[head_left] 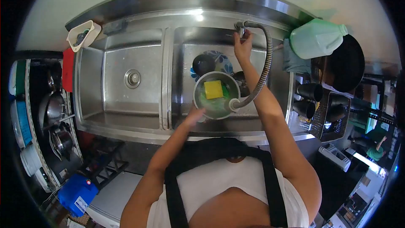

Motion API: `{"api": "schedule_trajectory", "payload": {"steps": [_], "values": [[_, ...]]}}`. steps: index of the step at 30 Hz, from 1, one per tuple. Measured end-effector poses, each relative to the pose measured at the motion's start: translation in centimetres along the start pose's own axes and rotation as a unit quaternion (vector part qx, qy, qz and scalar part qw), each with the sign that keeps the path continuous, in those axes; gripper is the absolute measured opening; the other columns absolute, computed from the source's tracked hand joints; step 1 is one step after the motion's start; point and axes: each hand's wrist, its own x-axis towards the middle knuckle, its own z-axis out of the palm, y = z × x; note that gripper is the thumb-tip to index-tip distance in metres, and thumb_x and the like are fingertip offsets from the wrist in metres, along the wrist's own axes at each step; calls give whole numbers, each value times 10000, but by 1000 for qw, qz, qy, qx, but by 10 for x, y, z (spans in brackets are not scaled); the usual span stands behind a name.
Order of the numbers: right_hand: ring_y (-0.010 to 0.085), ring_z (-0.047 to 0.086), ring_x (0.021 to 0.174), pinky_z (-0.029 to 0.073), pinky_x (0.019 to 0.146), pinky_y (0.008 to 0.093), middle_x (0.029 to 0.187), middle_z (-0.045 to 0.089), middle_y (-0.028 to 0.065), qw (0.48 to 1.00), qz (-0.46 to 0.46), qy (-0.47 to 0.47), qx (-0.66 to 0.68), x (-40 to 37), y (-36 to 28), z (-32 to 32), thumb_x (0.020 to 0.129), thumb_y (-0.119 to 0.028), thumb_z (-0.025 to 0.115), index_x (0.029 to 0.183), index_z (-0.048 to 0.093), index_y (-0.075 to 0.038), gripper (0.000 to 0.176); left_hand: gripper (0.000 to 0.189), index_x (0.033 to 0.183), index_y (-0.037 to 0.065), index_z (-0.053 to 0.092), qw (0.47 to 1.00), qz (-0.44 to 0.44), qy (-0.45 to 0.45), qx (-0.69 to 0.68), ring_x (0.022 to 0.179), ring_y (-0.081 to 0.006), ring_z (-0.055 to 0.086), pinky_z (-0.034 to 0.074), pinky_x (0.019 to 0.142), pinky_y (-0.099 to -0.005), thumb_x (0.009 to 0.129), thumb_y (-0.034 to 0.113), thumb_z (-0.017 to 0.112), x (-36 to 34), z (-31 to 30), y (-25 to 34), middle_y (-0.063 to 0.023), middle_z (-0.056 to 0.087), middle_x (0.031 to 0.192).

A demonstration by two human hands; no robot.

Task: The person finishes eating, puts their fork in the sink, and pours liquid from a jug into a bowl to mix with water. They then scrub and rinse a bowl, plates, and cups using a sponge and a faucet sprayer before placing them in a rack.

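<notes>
A round metal bowl (198,97) is in the right-hand sink basin, with a yellow sponge (213,89) and something green in it. At the bowl's lower left rim is my left hand (195,115), slightly blurred, its thumb over the rim and its fingers along the outer wall. My right hand (243,47) reaches to the back of the sink, fingers closed round the tap handle (240,28). From the tap, a ribbed metal hose (268,55) curves down, its nozzle (234,104) over the bowl's right rim.
Behind the bowl are a dark bowl (203,64) and a blue-patterned plate (223,61). The left basin (116,74) has a drain. A plastic jug (316,38), black pan (354,63) and crate with dark cups (324,131) stand right. Pot shelves (55,105) line the left.
</notes>
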Motion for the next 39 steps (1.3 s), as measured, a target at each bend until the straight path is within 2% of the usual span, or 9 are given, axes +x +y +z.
{"api": "schedule_trajectory", "payload": {"steps": [1, 3, 6, 10, 21, 25, 31, 34, 39], "values": [[302, 522, 995, 439, 839, 352, 1110, 516, 210, 1000, 1, -2, 0, -6, -6, -4, 803, -216, 691, 1209, 391, 44, 568, 224, 989, -2, 475, 1000, 8, 15, -17, 522, -223, 595, 491, 402, -339, 779, 78, 490, -11, 2, 6, -130, 565, 676], [350, 448, 1117, 426, 888, 383, 1257, 410, 230, 986, -147, 14, -82, -16, -19, -15, 784, -108, 665, 1223, 448, -27, 496, 223, 985, -2, 475, 1000, 5, 10, -22, 520, -225, 595, 491, 402, -341, 777, 77, 491, -15, 1, 8, -133, 568, 679], [383, 368, 1196, 387, 947, 422, 1334, 317, 233, 952, -231, -50, -196, -32, -23, -25, 755, -47, 645, 1176, 530, -109, 441, 221, 979, -3, 473, 999, -25, 12, -15, 516, -227, 594, 491, 403, -345, 772, 72, 494, -12, 0, 3, -137, 573, 684], [386, 371, 1205, 349, 980, 439, 1331, 332, 222, 951, -238, -16, -195, -31, -25, -22, 740, -47, 656, 1129, 583, -164, 412, 232, 986, -7, 467, 999, -25, -4, -41, 508, -232, 590, 490, 404, -349, 765, 57, 496, -15, 4, 2, -137, 571, 672], [389, 435, 1066, 388, 851, 460, 1133, 432, 243, 951, -198, 4, -238, -12, -27, -5, 644, -89, 754, 905, 558, -68, 327, 241, 985, -32, 463, 998, 7, 1, -61, 479, -226, 563, 464, 385, -343, 760, 51, 486, -29, 7, 8, -141, 561, 657], [394, 446, 1053, 388, 834, 473, 1081, 474, 246, 945, -229, -7, -234, -3, -20, -1, 651, -144, 740, 895, 583, -77, 298, 227, 977, -33, 462, 999, 21, 9, -48, 482, -223, 565, 465, 385, -338, 776, 71, 483, -43, 6, 16, -135, 559, 653], [380, 451, 1040, 392, 808, 465, 1025, 488, 225, 957, -165, -8, -237, -1, -28, 4, 658, -178, 747, 851, 557, -65, 293, 179, 922, -24, 499, 998, -32, 48, -23, 492, -216, 575, 476, 407, -338, 789, 96, 503, -44, 3, 15, -117, 566, 652], [388, 456, 1032, 398, 801, 465, 1023, 482, 232, 947, -179, -28, -266, -3, -20, 3, 677, -186, 744, 859, 546, -57, 298, 166, 909, -20, 524, 999, -20, 47, 4, 491, -211, 575, 474, 408, -335, 784, 88, 504, -26, -6, -13, -115, 574, 653], [420, 464, 998, 410, 770, 474, 1031, 461, 256, 942, -228, 1, -246, 1, -14, 7, 706, -178, 731, 865, 530, -52, 286, 179, 918, -24, 541, 998, -25, 32, -53, 492, -210, 576, 464, 394, -331, 771, 69, 497, -42, -1, 8, -116, 578, 650]]}}
